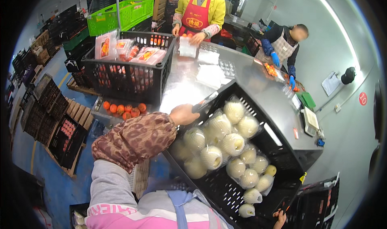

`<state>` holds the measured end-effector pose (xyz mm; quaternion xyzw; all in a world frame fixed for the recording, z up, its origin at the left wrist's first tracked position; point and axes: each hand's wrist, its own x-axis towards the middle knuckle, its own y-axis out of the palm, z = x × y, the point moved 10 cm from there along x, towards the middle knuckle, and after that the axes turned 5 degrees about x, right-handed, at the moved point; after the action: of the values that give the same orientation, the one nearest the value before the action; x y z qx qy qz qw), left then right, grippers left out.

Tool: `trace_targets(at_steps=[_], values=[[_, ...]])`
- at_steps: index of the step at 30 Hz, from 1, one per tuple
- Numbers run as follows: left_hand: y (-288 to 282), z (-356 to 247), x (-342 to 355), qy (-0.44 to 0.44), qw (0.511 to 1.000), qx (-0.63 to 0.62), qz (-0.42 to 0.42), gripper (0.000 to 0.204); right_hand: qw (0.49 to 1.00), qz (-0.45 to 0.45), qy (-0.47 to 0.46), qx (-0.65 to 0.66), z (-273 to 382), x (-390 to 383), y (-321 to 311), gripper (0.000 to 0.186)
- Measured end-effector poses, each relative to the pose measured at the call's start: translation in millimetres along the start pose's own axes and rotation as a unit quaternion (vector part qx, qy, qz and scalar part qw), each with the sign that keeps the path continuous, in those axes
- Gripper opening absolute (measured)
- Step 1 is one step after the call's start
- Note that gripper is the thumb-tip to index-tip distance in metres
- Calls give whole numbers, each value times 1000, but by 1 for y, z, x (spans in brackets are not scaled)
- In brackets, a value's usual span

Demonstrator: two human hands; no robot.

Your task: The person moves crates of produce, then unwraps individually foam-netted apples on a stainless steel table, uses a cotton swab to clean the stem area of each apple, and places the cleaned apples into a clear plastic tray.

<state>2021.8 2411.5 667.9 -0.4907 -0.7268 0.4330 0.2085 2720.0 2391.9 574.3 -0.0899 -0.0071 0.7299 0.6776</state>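
A large black plastic crate (219,190) is tilted in front of me, between both my hands. My left hand (185,115) is closed around its far-left rim, at the edge of the metal table. At the near-right end, my right hand (279,219) is closed on the rim, only partly in view. Inside lie pale round fruits in white foam nets: a large clear-wrapped pack (217,128) and a smaller wrapped pack (248,168). Two loose netted fruits (252,196) sit near the low end. A yellowish fruit (270,170) shows beside the smaller pack.
A black crate of packed orange-red fruit (125,78) stands left of the metal table (258,82), above a tray of orange-red fruits (125,109). Two people (199,13) (284,47) work across the table. A scale (309,122) is far right; stacked crates (44,108) stand left.
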Motion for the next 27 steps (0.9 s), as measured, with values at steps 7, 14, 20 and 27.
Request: trace_targets(at_steps=[7,14,20,27], values=[[28,32,137,-52,998,35,10,47,984,-35,87,150,25,136,42,27],[-41,-4,268,-30,968,166,-185,53,977,-80,53,189,51,254,162,21],[-15,-102,128,281,916,-37,-285,50,962,-48,37,267,67,270,309,31],[-9,-56,141,288,931,-29,-223,12,944,24,17,328,90,254,425,41]])
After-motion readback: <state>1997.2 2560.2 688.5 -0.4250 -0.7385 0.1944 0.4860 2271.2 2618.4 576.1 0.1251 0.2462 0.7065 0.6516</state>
